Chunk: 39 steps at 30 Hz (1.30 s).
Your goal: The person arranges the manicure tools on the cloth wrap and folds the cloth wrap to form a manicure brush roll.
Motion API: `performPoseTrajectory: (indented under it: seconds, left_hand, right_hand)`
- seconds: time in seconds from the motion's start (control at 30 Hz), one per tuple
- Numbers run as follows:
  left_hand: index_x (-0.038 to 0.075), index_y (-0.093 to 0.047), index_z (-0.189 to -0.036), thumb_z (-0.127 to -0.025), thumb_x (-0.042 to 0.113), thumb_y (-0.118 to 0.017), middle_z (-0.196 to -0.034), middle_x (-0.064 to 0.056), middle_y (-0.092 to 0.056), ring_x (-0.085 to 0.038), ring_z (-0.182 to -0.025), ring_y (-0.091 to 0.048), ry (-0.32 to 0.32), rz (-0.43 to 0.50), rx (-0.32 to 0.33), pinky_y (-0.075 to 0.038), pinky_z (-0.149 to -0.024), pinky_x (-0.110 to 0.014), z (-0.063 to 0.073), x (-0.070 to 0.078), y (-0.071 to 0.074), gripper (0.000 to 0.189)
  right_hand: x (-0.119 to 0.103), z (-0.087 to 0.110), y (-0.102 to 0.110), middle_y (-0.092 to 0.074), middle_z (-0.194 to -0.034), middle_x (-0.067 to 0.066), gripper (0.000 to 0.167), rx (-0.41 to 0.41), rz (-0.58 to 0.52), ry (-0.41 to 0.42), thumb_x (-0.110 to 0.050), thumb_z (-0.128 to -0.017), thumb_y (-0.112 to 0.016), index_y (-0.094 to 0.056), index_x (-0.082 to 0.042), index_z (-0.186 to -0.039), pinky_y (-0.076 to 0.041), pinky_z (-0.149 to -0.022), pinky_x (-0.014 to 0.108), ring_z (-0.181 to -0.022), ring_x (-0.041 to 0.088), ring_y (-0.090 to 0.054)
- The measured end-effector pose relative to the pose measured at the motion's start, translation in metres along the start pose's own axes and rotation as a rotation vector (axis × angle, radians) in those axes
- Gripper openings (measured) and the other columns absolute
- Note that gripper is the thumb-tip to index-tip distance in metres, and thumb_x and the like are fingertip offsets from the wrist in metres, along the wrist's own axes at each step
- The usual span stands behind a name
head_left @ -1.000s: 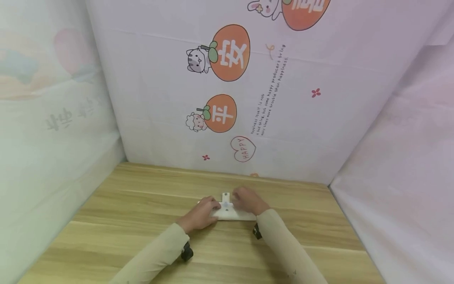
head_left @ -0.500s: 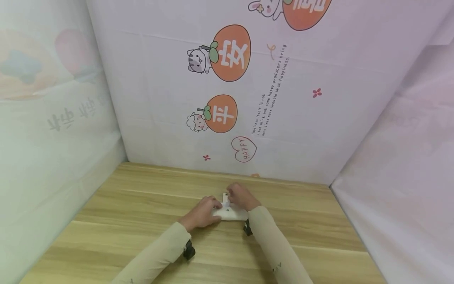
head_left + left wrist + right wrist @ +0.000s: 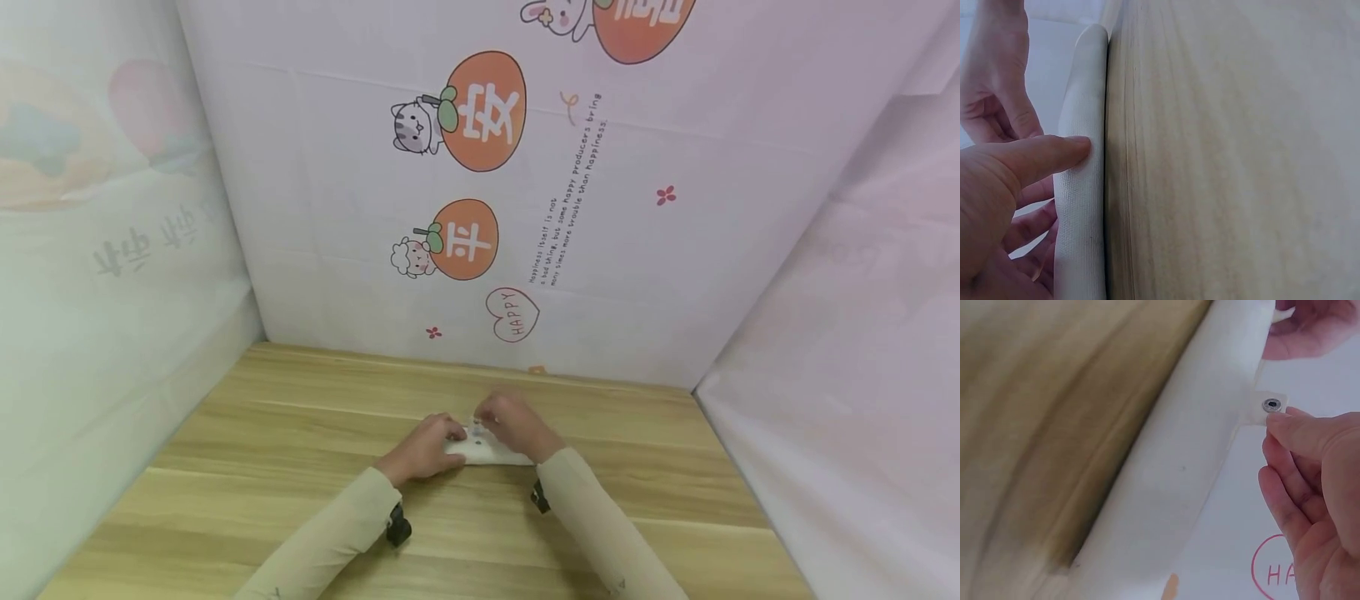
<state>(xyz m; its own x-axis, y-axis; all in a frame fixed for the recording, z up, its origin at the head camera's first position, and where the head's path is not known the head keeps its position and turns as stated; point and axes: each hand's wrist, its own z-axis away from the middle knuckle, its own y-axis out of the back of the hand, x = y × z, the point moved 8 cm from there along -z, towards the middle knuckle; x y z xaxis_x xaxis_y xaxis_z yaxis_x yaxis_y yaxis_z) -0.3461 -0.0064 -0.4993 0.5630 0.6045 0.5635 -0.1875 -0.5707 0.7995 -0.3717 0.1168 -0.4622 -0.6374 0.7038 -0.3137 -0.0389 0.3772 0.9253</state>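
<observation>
A white fabric pouch lies on the wooden table, its long side running left to right. A short strap with a metal snap sticks out from the middle of its far edge. My left hand holds the pouch's left part, thumb on the near face and fingers behind it. My right hand pinches the strap's end between thumb and fingers, just beside the snap. In the head view a small dark snap stud shows on the pouch below the strap.
The wood-grain table meets a white printed backdrop behind the pouch. White fabric walls stand to the left and right. A black wrist camera sits on the left sleeve, another on the right.
The right hand has moved left from beside the strap and now pinches its end. The strap, upright and plainly visible before, looks shorter and tipped in the head view. The left hand stays put.
</observation>
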Motion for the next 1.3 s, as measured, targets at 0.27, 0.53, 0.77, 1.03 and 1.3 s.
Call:
performPoseTrajectory:
  seconds: [0.27,0.53,0.77,1.03,1.3]
  left_hand:
    - [0.001,-0.076,-0.112,-0.09,0.015,-0.082,-0.116,-0.014,-0.073,-0.026,-0.105,-0.065,0.004,0.001,0.006,-0.056,-0.09,-0.043,0.001,-0.001,0.0,0.027]
    - [0.002,-0.077,-0.109,-0.091,0.014,-0.081,-0.111,-0.011,-0.073,-0.022,-0.101,-0.065,-0.004,0.019,0.012,-0.054,-0.087,-0.039,0.002,-0.003,-0.001,0.022]
    - [0.001,-0.077,-0.108,-0.091,0.014,-0.081,-0.107,-0.012,-0.074,-0.023,-0.098,-0.066,-0.029,-0.009,0.007,-0.055,-0.088,-0.039,0.002,-0.004,-0.003,0.022]
    - [0.001,-0.078,-0.106,-0.091,0.011,-0.081,-0.105,-0.011,-0.074,-0.023,-0.097,-0.067,-0.04,-0.005,-0.001,-0.056,-0.089,-0.042,-0.001,-0.003,-0.004,0.018]
    - [0.002,-0.078,-0.104,-0.09,0.011,-0.082,-0.103,-0.011,-0.074,-0.021,-0.094,-0.066,-0.052,0.002,-0.004,-0.056,-0.086,-0.038,-0.004,-0.004,-0.006,0.017]
  right_hand:
    - [-0.011,0.015,-0.007,-0.077,-0.101,0.007,0.011,-0.018,0.02,0.051,0.001,-0.095,-0.073,-0.079,-0.005,-0.102,-0.061,-0.084,0.03,-0.094,0.019,-0.072]
    - [-0.009,0.022,-0.015,-0.077,-0.105,0.009,0.013,-0.043,-0.038,0.035,0.004,-0.097,-0.069,-0.078,-0.004,-0.104,-0.061,-0.085,0.031,-0.098,0.019,-0.073]
    - [-0.009,0.026,-0.017,-0.077,-0.104,0.008,0.013,-0.045,-0.072,0.032,0.003,-0.097,-0.07,-0.078,-0.005,-0.102,-0.061,-0.084,0.031,-0.097,0.019,-0.072]
    - [-0.007,0.032,-0.021,-0.076,-0.101,0.005,0.012,-0.048,-0.048,0.125,-0.001,-0.096,-0.073,-0.081,-0.006,-0.102,-0.059,-0.081,0.023,-0.094,0.014,-0.071]
    - [-0.009,0.039,-0.017,-0.074,-0.104,0.003,0.014,-0.081,-0.021,0.208,-0.011,-0.097,-0.074,-0.082,-0.007,-0.109,-0.057,-0.08,0.022,-0.092,0.012,-0.067]
